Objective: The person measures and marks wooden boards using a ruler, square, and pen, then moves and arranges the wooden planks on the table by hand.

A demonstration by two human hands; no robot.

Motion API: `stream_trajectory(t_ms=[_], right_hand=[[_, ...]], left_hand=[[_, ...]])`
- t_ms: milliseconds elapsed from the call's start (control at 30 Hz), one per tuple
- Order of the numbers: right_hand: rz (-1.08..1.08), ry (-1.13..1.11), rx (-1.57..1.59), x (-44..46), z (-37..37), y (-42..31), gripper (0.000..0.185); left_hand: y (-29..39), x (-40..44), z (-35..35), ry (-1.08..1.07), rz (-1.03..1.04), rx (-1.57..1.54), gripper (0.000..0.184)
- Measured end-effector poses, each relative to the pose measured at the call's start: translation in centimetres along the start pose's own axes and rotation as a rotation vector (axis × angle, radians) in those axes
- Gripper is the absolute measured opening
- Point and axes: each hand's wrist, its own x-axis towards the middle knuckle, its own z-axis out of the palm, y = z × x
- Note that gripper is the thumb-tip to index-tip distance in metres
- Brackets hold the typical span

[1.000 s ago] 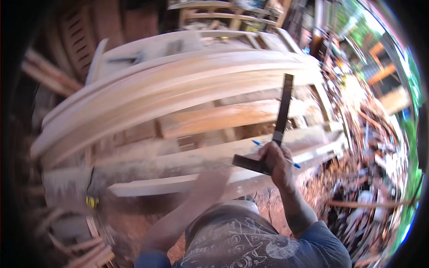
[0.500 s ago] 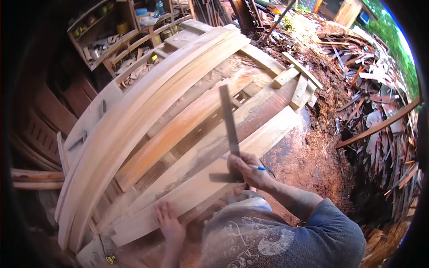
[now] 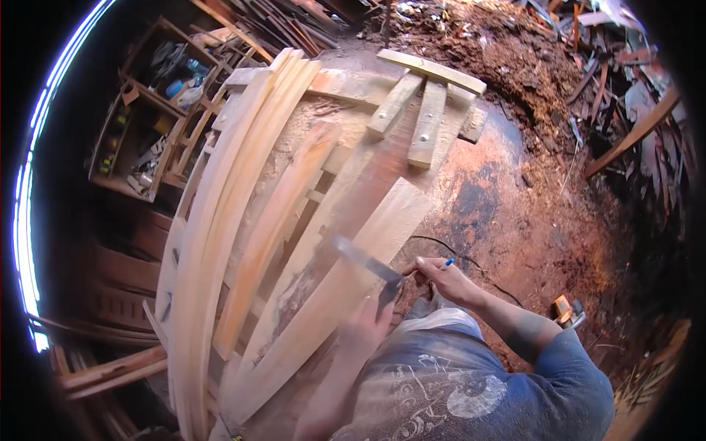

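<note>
We see the square (image 3: pixel 370 264) over the near board (image 3: pixel 312 312), its blurred long leg pointing to the upper left, away from the body and across the board's long axis, which climbs from lower left to upper right; its short leg turns back down towards the left hand (image 3: pixel 366 323). That hand is blurred, fingers partly spread at the short leg, and we cannot tell whether it grips; our right hand (image 3: pixel 439 278), just beside the corner, is curled closed around a blue-ended pen (image 3: pixel 449 262).
</note>
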Motion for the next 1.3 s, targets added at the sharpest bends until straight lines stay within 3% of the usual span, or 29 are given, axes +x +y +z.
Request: stream_trajectory(t_ms=[100,133,233,267,367,467,567,633,667,767,867,1000,1100,1300], right_hand=[[-0.008,-0.015,0.129,0.9,-3.5,4.0,0.035],[-0.054,0.003,0.186,1.7,-3.8,4.8,0.042],[-0.119,0.236,0.163,2.8,-4.8,4.7,0.039],[-0.093,0.265,0.212,3.1,-5.4,4.5,0.037],[-0.170,0.260,0.105,3.3,-7.1,3.5,0.032],[-0.184,0.274,0.055,5.1,-7.4,3.6,0.031],[-0.157,0.273,-0.075,6.4,-7.7,3.4,0.036],[-0.164,0.308,-0.054,7.2,-7.0,2.7,0.036],[-0.231,0.331,0.008,7.7,-6.4,2.7,0.027],[-0.379,0.416,0.090,9.2,-5.0,3.6,0.028],[-0.322,0.397,0.111,8.6,-4.8,3.1,0.029],[-0.197,0.361,0.056,8.0,-5.5,3.9,0.029],[-0.390,0.372,0.219,9.2,-4.5,4.7,0.031],[-0.258,0.389,0.066,7.9,-5.1,3.4,0.036]], left_hand=[[1.9,4.0,2.8,-0.128,0.054,0.109,0.029],[2.1,4.8,3.9,-0.127,0.104,0.089,0.030],[2.9,8.3,6.1,-0.122,0.185,0.012,0.030],[2.0,9.2,6.7,-0.273,0.036,-0.056,0.041],[-0.4,12.7,8.2,0.196,0.385,0.241,0.062],[-3.3,14.1,8.2,0.081,0.366,0.199,0.084],[-3.1,14.8,6.9,-0.005,0.430,0.188,0.094],[-2.9,15.2,6.3,-0.058,0.422,0.159,0.094],[-2.7,15.4,6.3,-0.082,0.421,0.142,0.094],[-2.5,15.4,6.7,-0.097,0.427,0.226,0.101],[-2.2,15.4,6.7,-0.197,0.348,0.390,0.091],[-2.1,15.4,7.0,-0.186,0.348,0.356,0.087],[-2.4,15.4,6.9,-0.200,0.354,0.362,0.085],[-2.0,15.5,6.7,-0.218,0.337,0.359,0.078]])
